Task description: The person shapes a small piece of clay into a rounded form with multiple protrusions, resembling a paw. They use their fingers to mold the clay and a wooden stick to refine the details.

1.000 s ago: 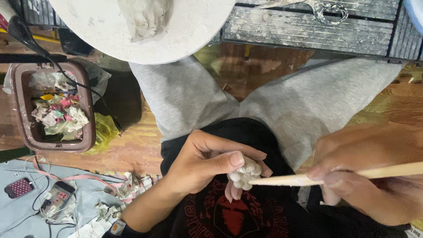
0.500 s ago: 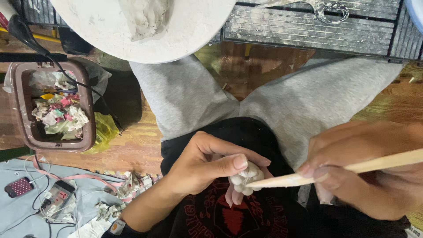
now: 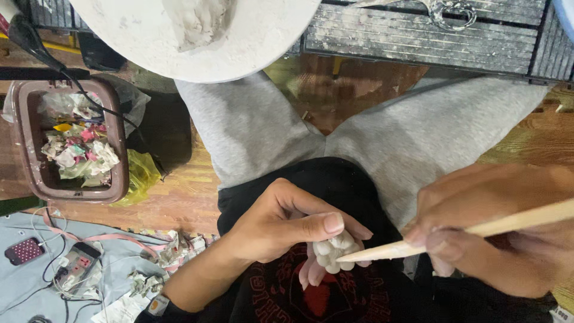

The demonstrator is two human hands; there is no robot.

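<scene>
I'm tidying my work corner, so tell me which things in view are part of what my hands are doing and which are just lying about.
In use:
- small lumpy white clay piece, in the left hand
- pointed wooden modelling stick, in the right hand, tip at the clay

Lying about:
- brown plastic bin of crumpled scraps
- round white board with a clay lump
- paper scraps on the floor
- small corded devices

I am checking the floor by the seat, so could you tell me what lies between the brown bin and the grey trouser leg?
In the head view, a yellow-green plastic bag and a dark object lie between the brown bin and the grey trouser leg.
</scene>
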